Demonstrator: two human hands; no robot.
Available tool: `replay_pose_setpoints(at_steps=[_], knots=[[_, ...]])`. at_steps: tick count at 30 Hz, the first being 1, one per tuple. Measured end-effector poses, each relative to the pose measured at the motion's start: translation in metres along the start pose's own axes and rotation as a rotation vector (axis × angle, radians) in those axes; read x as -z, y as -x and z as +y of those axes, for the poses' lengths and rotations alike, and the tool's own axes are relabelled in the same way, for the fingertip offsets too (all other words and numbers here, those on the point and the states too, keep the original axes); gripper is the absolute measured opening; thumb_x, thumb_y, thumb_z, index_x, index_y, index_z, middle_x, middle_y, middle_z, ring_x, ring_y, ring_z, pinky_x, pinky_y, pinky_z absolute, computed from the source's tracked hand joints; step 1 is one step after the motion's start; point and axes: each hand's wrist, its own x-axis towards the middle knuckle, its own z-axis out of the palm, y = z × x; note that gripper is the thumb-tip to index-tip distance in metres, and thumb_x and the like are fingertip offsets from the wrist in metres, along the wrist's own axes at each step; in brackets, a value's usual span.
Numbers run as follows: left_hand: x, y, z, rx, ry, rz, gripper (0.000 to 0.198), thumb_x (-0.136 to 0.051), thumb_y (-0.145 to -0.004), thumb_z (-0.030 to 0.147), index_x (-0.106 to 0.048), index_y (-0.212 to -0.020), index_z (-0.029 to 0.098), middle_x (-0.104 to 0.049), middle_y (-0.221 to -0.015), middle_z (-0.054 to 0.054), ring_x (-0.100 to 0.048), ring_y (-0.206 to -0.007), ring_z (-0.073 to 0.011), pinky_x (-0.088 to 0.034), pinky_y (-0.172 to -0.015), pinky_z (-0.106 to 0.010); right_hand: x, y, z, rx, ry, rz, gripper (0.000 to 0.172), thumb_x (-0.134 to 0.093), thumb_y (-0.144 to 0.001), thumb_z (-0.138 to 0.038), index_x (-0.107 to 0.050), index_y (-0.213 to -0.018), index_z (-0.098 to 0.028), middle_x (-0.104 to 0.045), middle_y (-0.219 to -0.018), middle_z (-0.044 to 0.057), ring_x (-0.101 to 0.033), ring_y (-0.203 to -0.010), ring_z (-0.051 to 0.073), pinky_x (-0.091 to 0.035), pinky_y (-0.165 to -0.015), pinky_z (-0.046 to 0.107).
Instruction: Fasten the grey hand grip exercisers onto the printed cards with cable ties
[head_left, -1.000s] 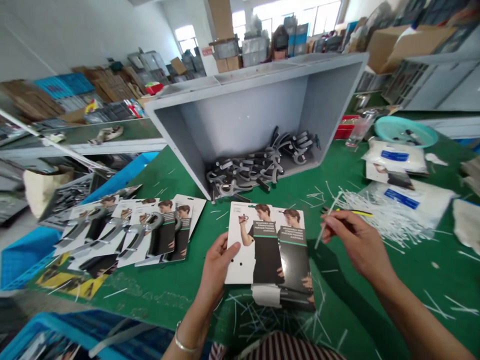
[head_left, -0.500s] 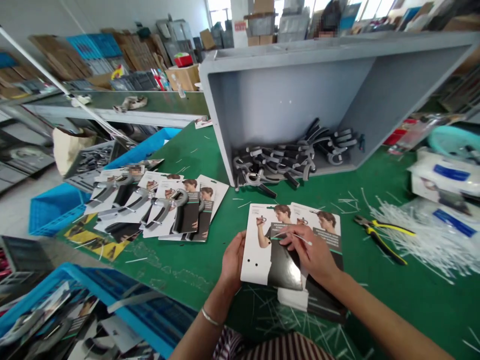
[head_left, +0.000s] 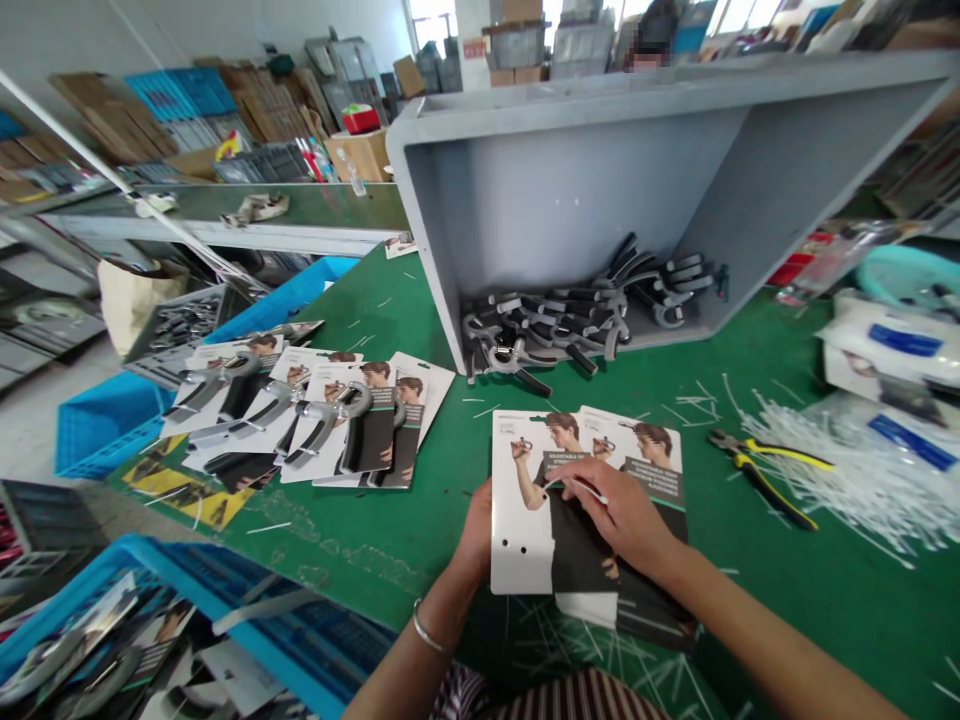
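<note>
My left hand [head_left: 478,530] grips the left edge of the top printed card [head_left: 525,500] of a small stack on the green table [head_left: 390,520]. My right hand [head_left: 619,512] rests over the card's dark middle and pinches a thin white cable tie [head_left: 581,487] against it. More cards of the same print lie beneath and to the right [head_left: 652,450]. A wrist bangle shows on my left arm.
A grey bin [head_left: 570,200] tipped on its side holds several black and grey hand grippers [head_left: 570,320]. Finished cards with grippers attached [head_left: 315,420] fan out at left. Yellow-handled pliers [head_left: 765,470], a heap of white ties [head_left: 847,460], blue crates [head_left: 112,420] and another person behind the bin are around.
My right hand came in from the tie heap at right with a tie and now lies on the card. The left hand slid a little down the card's edge.
</note>
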Motion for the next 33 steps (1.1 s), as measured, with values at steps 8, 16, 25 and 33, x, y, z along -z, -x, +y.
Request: replay_pose_setpoints(at_steps=[8,16,25,33], knots=[[0.005,0.001,0.008,-0.095,-0.195,-0.114,0.030,-0.080,-0.064,0.032,-0.071,-0.085,0.013,-0.069,-0.066,-0.001,-0.054,-0.053,-0.0110,-0.041,-0.051,-0.022,0.002,0.017,0.005,-0.027,-0.126,0.145,0.026,-0.037,-0.102,-0.024,-0.053,-0.123,-0.021,-0.070,-0.093,0.006,-0.067,-0.072,0.015,-0.053,-0.068,0.028],[-0.002,0.004,0.019,-0.081,-0.216,-0.151,0.018,-0.075,-0.063,0.026,-0.067,-0.073,0.013,-0.059,-0.056,0.004,-0.046,-0.049,-0.0075,-0.037,-0.048,-0.019,-0.001,0.012,0.013,0.143,0.016,0.096,0.031,-0.037,-0.101,-0.021,-0.054,-0.127,-0.021,-0.073,-0.099,0.008,-0.071,-0.078,0.016,-0.057,-0.075,0.031],[0.002,0.016,0.029,-0.124,-0.468,-0.292,0.014,-0.074,-0.064,0.020,-0.071,-0.074,0.011,-0.068,-0.069,-0.002,-0.056,-0.063,-0.0129,-0.046,-0.062,-0.022,0.000,-0.002,0.009,0.270,-0.013,0.041,0.022,-0.047,-0.099,-0.017,-0.059,-0.116,-0.024,-0.071,-0.110,0.005,-0.065,-0.103,0.020,-0.051,-0.092,0.036],[0.012,0.034,0.018,-0.322,-0.749,-0.119,0.015,-0.068,-0.070,0.019,-0.072,-0.084,0.014,-0.073,-0.083,-0.004,-0.063,-0.074,-0.0182,-0.049,-0.067,-0.025,-0.001,0.001,0.009,0.207,-0.106,0.027,0.017,-0.050,-0.099,-0.020,-0.062,-0.110,-0.025,-0.071,-0.106,0.003,-0.065,-0.100,0.018,-0.050,-0.090,0.032]])
